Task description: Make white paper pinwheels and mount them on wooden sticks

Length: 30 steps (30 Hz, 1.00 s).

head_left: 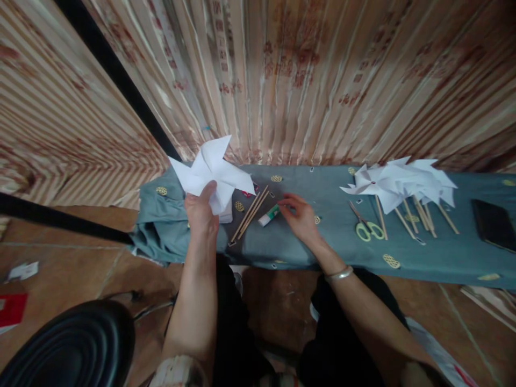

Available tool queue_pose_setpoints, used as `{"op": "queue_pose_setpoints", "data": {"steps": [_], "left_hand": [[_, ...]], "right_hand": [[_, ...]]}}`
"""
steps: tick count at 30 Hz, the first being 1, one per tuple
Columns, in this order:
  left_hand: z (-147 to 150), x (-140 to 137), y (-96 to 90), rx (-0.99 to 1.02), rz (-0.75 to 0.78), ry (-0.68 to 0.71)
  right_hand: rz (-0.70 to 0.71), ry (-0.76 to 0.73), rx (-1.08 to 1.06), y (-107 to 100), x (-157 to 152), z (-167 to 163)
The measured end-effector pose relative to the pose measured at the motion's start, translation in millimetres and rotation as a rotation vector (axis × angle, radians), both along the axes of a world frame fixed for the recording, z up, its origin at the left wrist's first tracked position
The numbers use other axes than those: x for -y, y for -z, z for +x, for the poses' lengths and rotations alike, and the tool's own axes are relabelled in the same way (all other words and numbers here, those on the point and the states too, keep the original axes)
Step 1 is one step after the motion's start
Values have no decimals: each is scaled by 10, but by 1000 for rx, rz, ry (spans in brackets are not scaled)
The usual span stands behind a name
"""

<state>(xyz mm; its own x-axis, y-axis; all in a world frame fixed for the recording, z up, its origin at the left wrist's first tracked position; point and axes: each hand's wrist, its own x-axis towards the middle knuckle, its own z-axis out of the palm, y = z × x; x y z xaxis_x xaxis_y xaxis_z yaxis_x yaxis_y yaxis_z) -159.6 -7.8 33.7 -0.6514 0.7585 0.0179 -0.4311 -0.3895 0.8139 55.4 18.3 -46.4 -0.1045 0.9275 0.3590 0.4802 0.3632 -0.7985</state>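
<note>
My left hand (pixel 202 208) holds up a white paper pinwheel (pixel 215 169) with curled blades, the thumb pressed on its lower part. Below the pinwheel, a stack of white paper (pixel 226 214) shows in part. My right hand (pixel 300 217) has its fingertips closed at the green end of a glue stick (pixel 269 215), which is tilted over the cloth. Between my hands, several thin wooden sticks (pixel 250 215) lie side by side. A small reddish item (pixel 250 190) is partly hidden behind the pinwheel's right blade.
Green-handled scissors (pixel 366 224) lie right of my right hand. Several finished paper pinwheels (pixel 403 181) on sticks are piled beyond them. A black phone-like object (pixel 495 223) rests far right on the grey-green cloth (pixel 334 250). A black round stool (pixel 70 344) stands lower left; a curtain (pixel 274 80) hangs behind.
</note>
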Motion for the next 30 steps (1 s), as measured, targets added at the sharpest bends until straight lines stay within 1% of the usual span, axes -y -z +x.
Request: {"op": "queue_pose_setpoints", "data": {"steps": [3,6,9,11,16,22,26,30], "left_hand": [[-77,35,3,6,10,-8],[-150,63,3,-4,-25,-20],[-212,87,2,-37,-60,-23],[-238,99,-1,-47,-75,-18],[-253,118,-7,-6,-89,1],[-221,131,16,9,-61,14],[-199,131,26,14,-93,-3],[-183,132,26,6,-97,-3]], "right_hand": [[60,-102,271,-108,-335,-365],[123,-193,498,-195,-620,-654],[150,-273,687,-216,-799,-807],[143,-315,760,-196,-872,-850],[126,-375,821,-138,-1017,-891],[122,-419,868,-170,-1127,-949],[142,-418,856,-169,-1125,-953],[170,-419,810,-126,-1130,-933]]}}
